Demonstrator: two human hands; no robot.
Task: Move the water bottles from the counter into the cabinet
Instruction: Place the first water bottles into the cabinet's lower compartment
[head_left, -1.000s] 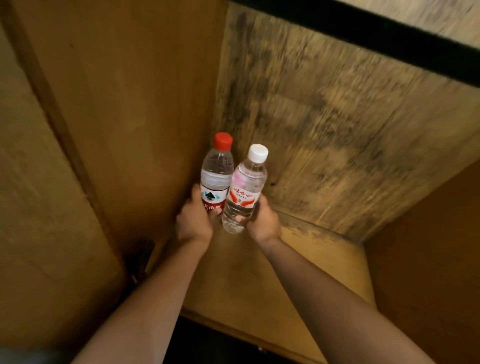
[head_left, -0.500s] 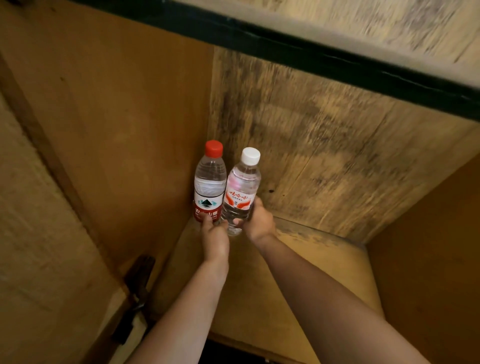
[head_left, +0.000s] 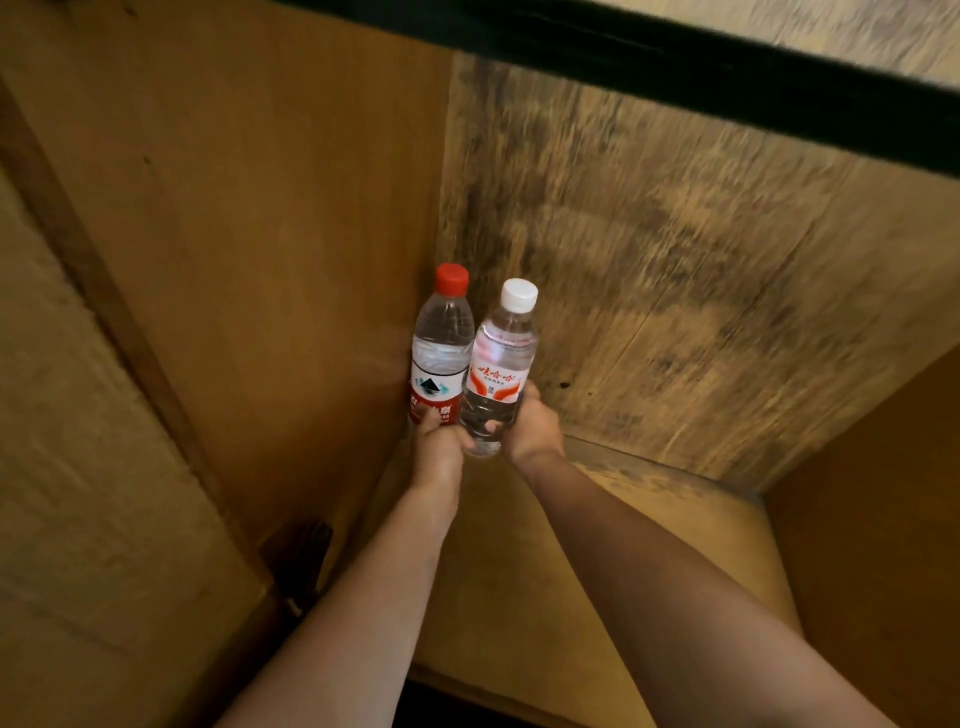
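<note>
Red-capped bottle (head_left: 440, 353) and white-capped bottle (head_left: 500, 364) sit touching in the cabinet's (head_left: 597, 545) back-left corner; my left hand (head_left: 439, 449) grips one, my right hand (head_left: 530, 428) the other; I judge a careless release could topple both together

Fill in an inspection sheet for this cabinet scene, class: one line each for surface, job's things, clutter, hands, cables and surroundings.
Surface: wooden cabinet floor, bare where visible.
Job's things: red-capped water bottle in the back left corner; white-capped water bottle right beside it, both upright, caps on.
Clutter: nothing seen.
Hands: left hand grips the red-capped bottle's base; right hand grips the white-capped bottle low down.
Cables: nothing seen.
Surroundings: dark-stained back panel, smooth left side wall, dark hinge at the lower left, dark strip along the top.
</note>
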